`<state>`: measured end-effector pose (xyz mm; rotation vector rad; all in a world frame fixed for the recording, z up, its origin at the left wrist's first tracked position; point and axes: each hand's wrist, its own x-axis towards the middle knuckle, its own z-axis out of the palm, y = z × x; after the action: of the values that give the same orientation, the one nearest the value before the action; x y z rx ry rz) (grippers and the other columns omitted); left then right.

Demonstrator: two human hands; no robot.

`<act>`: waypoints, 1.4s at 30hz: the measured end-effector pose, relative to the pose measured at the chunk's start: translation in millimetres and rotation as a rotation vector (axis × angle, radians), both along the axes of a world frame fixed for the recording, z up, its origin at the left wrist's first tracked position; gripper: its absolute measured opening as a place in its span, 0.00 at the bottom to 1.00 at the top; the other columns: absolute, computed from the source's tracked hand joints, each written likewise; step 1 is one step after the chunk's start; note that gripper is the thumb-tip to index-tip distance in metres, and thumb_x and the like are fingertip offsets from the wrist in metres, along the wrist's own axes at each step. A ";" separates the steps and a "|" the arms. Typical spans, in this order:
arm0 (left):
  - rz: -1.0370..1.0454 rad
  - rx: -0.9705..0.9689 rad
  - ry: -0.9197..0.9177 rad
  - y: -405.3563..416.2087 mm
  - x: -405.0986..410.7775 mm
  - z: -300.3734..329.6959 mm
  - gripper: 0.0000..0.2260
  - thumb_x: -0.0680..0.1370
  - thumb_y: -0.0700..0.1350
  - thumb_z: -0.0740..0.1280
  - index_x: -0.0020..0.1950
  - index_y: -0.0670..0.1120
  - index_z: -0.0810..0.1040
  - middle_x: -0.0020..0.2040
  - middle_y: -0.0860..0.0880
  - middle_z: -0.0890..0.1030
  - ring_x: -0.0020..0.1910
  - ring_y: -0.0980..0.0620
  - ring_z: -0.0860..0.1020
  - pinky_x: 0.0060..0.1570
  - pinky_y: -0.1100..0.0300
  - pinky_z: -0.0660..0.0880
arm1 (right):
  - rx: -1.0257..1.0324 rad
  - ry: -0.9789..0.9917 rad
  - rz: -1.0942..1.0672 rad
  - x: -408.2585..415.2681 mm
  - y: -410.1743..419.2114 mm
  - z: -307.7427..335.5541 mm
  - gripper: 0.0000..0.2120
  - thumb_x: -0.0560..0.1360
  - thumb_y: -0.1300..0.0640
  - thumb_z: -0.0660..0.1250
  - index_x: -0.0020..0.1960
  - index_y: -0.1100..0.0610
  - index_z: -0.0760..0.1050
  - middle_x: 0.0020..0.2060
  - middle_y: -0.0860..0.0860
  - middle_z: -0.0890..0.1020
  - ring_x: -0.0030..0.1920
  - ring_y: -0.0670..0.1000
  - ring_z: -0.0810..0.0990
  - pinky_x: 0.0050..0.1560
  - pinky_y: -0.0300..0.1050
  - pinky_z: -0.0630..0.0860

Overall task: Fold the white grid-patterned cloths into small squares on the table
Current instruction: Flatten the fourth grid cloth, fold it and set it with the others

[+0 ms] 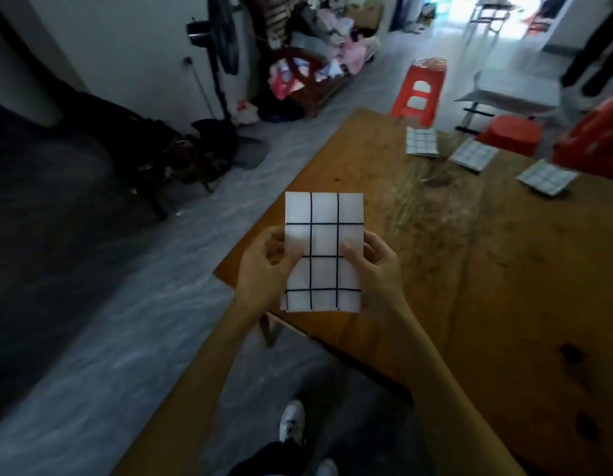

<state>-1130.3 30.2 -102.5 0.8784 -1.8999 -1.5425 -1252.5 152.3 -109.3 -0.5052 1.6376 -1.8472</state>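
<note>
Three folded cloths (422, 141) lying done on the far surface (504, 269), one long cloth (324, 250) pinched near by left hand (264, 266) and right hand (374, 266) fingers, one fold left.

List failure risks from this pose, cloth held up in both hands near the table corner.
1. The held cloth is still a tall rectangle, pinched only at mid-height by the left hand and right hand; its layers may slip and skew the next fold.
2. It hangs over the table corner, so a slip could drop it to the floor.
3. Three folded cloths lie near the far edge, easily nudged off.
</note>
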 end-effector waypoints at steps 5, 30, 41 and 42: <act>0.234 -0.043 -0.004 -9.9 56.5 7.3 0.12 0.76 0.46 0.69 0.58 0.52 0.74 0.50 0.49 0.82 0.46 0.56 0.82 0.42 0.62 0.80 | -0.051 0.059 0.147 45.8 -21.7 1.7 0.11 0.78 0.59 0.66 0.60 0.54 0.76 0.51 0.50 0.83 0.50 0.51 0.83 0.45 0.47 0.82; 0.540 -0.104 0.050 -328.4 282.8 3.5 0.13 0.76 0.44 0.68 0.60 0.47 0.77 0.47 0.54 0.82 0.43 0.59 0.81 0.43 0.63 0.79 | 0.032 0.339 0.294 242.5 -387.5 26.6 0.10 0.75 0.60 0.69 0.54 0.50 0.79 0.38 0.43 0.82 0.37 0.40 0.77 0.40 0.35 0.73; 0.507 -0.049 -0.044 -470.5 251.4 -18.9 0.14 0.76 0.44 0.68 0.61 0.47 0.76 0.49 0.51 0.82 0.42 0.53 0.82 0.42 0.49 0.81 | 0.138 0.358 0.205 213.8 -527.2 -2.0 0.19 0.75 0.56 0.70 0.65 0.55 0.74 0.45 0.45 0.82 0.44 0.39 0.80 0.43 0.32 0.75; 0.495 -0.054 -0.050 -485.3 241.4 -20.5 0.14 0.76 0.44 0.69 0.62 0.47 0.76 0.48 0.51 0.83 0.42 0.53 0.82 0.42 0.48 0.81 | 0.117 0.345 0.197 205.1 -540.4 -3.8 0.17 0.76 0.58 0.69 0.64 0.55 0.74 0.44 0.43 0.82 0.43 0.38 0.81 0.43 0.31 0.75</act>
<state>-889.0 -455.1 -123.0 1.2574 -1.5861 -1.1724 -1047.4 -388.1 -113.0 -0.9396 1.8294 -1.5734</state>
